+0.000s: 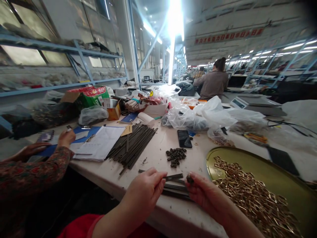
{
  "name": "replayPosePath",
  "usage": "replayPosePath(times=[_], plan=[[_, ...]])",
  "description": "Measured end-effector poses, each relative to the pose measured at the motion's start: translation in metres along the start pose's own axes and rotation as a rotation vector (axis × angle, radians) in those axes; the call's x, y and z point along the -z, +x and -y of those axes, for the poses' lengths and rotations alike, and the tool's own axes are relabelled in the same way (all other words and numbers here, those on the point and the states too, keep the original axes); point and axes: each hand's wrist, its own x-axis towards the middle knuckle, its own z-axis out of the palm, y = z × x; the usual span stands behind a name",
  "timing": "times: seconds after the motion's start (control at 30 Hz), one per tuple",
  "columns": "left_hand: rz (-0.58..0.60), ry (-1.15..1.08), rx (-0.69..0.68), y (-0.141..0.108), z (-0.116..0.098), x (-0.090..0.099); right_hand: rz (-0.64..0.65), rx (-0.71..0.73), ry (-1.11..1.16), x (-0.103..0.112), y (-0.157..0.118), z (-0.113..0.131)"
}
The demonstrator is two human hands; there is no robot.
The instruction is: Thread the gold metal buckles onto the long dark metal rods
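Observation:
My left hand is closed on a narrow dark strip, whose free end points right. Facing that end, my right hand pinches a small dark ring-like piece between thumb and fingertips. Strip and piece are close, with a small gap between them. Below my hands more dark strips lie near the table's front edge. A little pile of dark loops sits just beyond my hands. Farther left is a large bundle of long dark strips.
At the right stands a gold-coloured tray heaped with brass-coloured metal loops. A phone lies behind the dark loops. Plastic bags crowd the back. On the left, a co-worker's hand is by papers; another person sits farther off.

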Motion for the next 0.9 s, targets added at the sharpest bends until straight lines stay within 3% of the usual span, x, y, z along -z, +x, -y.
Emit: replayPosePath(times=[0.27,0.57,0.67,0.8,0.9], plan=[[0.014,-0.211,0.093,-0.001,0.013,-0.015,-0.042,0.058,0.200,-0.012,0.001,-0.019],[0.065,-0.326,0.151,-0.002,0.032,-0.024,-0.090,0.085,0.128,-0.013,0.017,-0.036],[0.108,-0.356,0.167,-0.004,0.035,-0.024,-0.123,0.110,-0.010,-0.010,0.022,-0.040],[0.266,-0.492,0.296,-0.004,0.043,-0.025,-0.176,0.157,-0.355,-0.006,0.027,-0.042],[0.329,-0.617,0.380,-0.002,0.050,-0.030,-0.137,0.201,-0.543,-0.007,0.030,-0.045]])
